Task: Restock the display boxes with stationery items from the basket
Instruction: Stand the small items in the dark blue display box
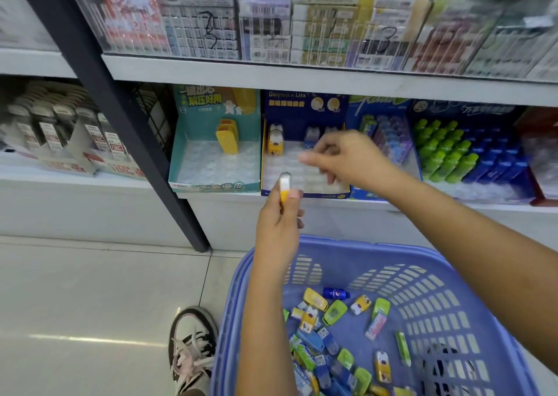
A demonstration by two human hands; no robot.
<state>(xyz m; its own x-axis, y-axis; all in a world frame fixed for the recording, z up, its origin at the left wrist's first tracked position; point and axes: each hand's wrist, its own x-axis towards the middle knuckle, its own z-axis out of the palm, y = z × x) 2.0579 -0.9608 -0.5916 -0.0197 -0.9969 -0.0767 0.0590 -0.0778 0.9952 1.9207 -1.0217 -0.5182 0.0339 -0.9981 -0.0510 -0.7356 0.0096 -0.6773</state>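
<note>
My left hand (279,223) pinches a small yellow and white eraser (284,187) just in front of the dark blue display box (303,193). That box holds one yellow animal-shaped item (275,140) and a blue one (311,135) at its back. Over the box's white tray hovers my right hand (344,160), fingers loosely curled and blurred; whether it holds anything is unclear. The blue plastic basket (453,278) sits below on the floor with several mixed erasers (332,335) in yellow, green and blue.
A teal display box (211,184) to the left holds yellow items (227,137). Right of the dark blue box stand boxes with pink and blue items (389,139) and green and blue bottles (453,151). A dark shelf post (120,117) slants at the left. My shoe (193,344) is beside the basket.
</note>
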